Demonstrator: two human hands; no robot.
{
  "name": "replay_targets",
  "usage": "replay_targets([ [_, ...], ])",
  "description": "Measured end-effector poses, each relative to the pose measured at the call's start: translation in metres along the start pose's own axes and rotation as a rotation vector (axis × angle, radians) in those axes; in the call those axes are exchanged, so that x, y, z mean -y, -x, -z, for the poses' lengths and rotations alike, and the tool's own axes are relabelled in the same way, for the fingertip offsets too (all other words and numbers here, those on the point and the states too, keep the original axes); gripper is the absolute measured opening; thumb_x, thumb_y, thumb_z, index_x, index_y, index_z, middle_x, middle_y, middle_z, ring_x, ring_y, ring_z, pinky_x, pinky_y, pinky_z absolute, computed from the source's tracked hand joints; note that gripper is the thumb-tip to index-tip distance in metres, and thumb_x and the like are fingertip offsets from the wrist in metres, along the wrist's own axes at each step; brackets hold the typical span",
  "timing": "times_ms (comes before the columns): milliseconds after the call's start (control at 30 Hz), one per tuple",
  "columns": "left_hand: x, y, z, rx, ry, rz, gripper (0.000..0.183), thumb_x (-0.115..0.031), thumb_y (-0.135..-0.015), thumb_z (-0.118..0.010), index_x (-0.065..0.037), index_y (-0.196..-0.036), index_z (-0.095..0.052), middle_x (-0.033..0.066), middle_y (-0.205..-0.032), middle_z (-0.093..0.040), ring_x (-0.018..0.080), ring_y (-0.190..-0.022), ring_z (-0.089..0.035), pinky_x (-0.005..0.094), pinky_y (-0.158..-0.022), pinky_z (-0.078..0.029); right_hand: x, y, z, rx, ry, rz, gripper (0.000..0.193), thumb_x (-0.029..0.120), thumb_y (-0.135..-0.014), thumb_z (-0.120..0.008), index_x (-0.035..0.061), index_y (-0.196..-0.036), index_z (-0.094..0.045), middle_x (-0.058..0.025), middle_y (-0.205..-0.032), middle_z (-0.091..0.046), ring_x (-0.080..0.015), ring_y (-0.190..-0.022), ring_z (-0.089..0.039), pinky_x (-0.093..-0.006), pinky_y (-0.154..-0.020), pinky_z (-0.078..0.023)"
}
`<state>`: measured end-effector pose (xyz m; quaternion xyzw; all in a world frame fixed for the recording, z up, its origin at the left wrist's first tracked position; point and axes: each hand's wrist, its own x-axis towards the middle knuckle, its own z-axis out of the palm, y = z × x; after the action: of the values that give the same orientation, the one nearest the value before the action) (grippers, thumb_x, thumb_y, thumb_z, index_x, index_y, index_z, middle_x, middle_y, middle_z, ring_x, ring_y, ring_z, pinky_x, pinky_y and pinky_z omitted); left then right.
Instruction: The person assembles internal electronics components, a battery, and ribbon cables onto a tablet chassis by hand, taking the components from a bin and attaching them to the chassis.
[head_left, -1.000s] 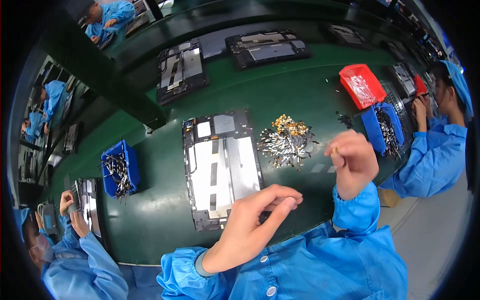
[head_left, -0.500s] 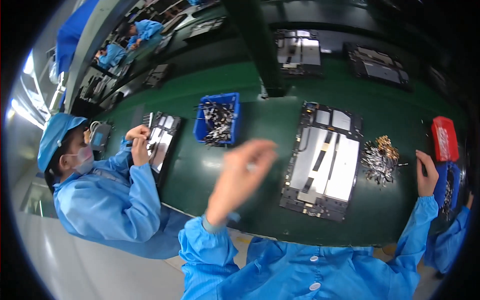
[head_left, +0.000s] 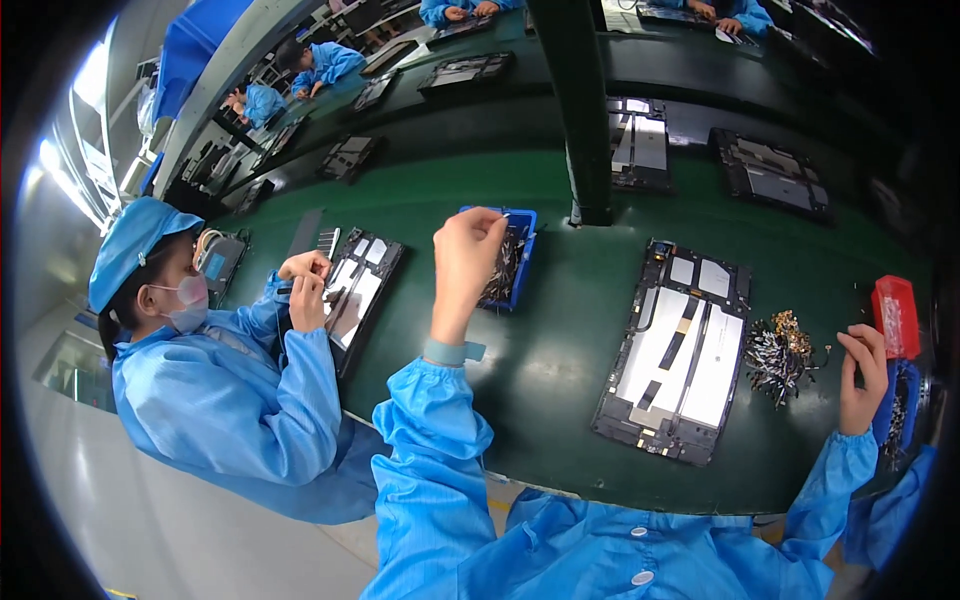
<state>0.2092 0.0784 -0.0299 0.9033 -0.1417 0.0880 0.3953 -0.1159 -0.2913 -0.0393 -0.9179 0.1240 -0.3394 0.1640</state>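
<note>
My left hand [head_left: 466,262] is raised over the near-left side of a blue bin [head_left: 527,262] heaped with small dark flex cables. Its thumb and forefinger are pinched together; whatever they hold is too small to make out. A teal band circles that wrist. At the right, my right hand [head_left: 864,382] rests by a pile of small silver and gold cable parts [head_left: 780,358], fingers loosely bent and apart, nothing visible in them. Between the hands lies an opened tablet-like device [head_left: 676,350], its silver battery panels and black strips exposed.
A red bin [head_left: 896,318] and another blue bin [head_left: 902,395] stand beyond my right hand. On the left a masked co-worker [head_left: 210,370] handles a similar device [head_left: 362,290]. A green post [head_left: 585,120] rises behind the table; more devices [head_left: 770,172] lie on the far shelf.
My left hand has moved away from the device side to the blue bin, its fingers now pinched. My right hand stays by the pile, slightly more curled. The whole view has shifted.
</note>
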Motion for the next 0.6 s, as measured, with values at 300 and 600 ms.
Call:
replay_targets([
  [300, 0.026, 0.017, -0.004, 0.071, 0.176, 0.081, 0.019, -0.009, -0.085, -0.063, 0.0, -0.102, -0.064, 0.0096, -0.086, -0.07, 0.0144, -0.073, -0.066, 0.0267, -0.062, -0.05, 0.08, -0.04, -0.037, 0.177, -0.295, 0.136, 0.023, -0.013, -0.07, -0.056, -0.0012, -0.087, -0.065, -0.0124, -0.098, -0.06, -0.0254, -0.089, -0.059, -0.0306, -0.073, -0.048],
  [600, 0.028, -0.007, -0.012, -0.162, -0.155, -0.227, 0.041, -0.014, -0.078, -0.073, 0.001, -0.112, -0.056, 0.0168, -0.099, -0.062, 0.0297, -0.082, -0.064, 0.0368, -0.071, -0.052, 0.118, -0.043, -0.049, 0.253, -0.322, 0.259, 0.024, -0.013, -0.068, -0.058, 0.0005, -0.086, -0.068, -0.0116, -0.095, -0.063, -0.0266, -0.09, -0.06, -0.034, -0.071, -0.05],
])
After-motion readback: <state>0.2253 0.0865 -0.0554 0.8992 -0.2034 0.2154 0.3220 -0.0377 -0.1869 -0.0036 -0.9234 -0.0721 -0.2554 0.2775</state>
